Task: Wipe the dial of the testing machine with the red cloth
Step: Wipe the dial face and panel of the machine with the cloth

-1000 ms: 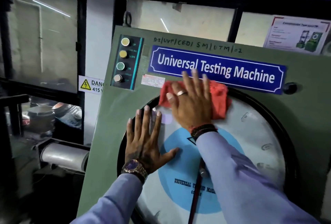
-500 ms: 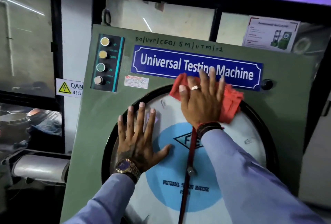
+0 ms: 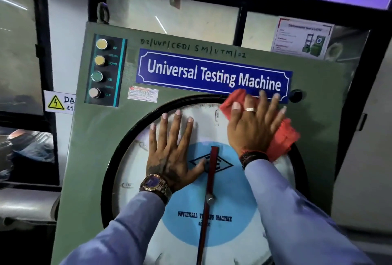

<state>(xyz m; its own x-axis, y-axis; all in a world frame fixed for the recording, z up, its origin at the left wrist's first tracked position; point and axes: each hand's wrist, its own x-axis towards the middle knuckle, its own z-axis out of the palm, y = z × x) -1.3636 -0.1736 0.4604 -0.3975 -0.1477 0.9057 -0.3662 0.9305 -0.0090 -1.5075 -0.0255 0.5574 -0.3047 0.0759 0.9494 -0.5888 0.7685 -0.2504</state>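
The large round dial [image 3: 212, 228] has a white face, a light blue centre, a black rim and a red pointer [image 3: 209, 190]. It fills the front of the green testing machine [image 3: 89, 158]. My right hand [image 3: 253, 126] presses the red cloth [image 3: 283, 137] flat against the dial's upper right rim, fingers spread over it. The cloth shows on both sides of the hand. My left hand [image 3: 169, 152] lies flat and empty on the dial's upper left face, fingers apart.
A blue "Universal Testing Machine" nameplate [image 3: 212, 74] sits just above the dial. A column of push buttons [image 3: 99, 69] is at the machine's upper left, a black knob [image 3: 296, 95] at the right. A yellow danger sign [image 3: 59, 102] hangs left. Windows stand behind.
My right hand has slid the red cloth along the dial's top from upper left to the upper right rim. The left hand stays pressed in place.
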